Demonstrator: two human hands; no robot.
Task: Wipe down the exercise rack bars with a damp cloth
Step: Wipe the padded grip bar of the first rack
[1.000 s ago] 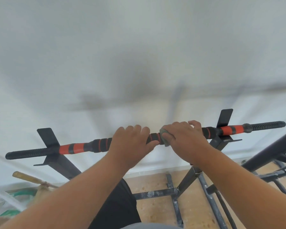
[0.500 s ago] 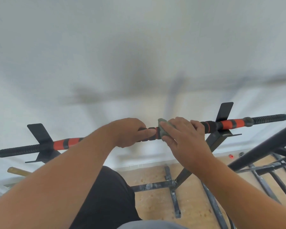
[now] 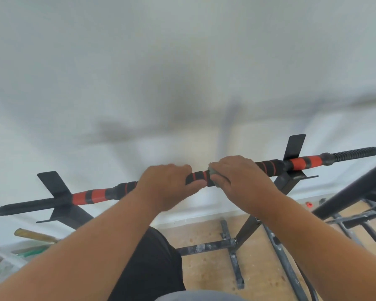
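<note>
left hand [image 3: 165,187]: fingers curled round the bar [image 3: 197,178], gripping
right hand [image 3: 240,181]: just beside; fingers curled, pressing cloth [image 3: 214,178] onto bar

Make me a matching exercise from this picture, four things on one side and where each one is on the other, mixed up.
Things:
1. left hand
2. cloth
3. wooden handle
4. red bit

Places:
A. on the floor, far right
B. under the right hand, on the bar
C. low, far left
D. gripping the bar's middle, bare

Pairs: 1-D, 2-B, 3-C, 4-A

Rack base [image 3: 206,248] on wooden floor [image 3: 258,266]
</note>
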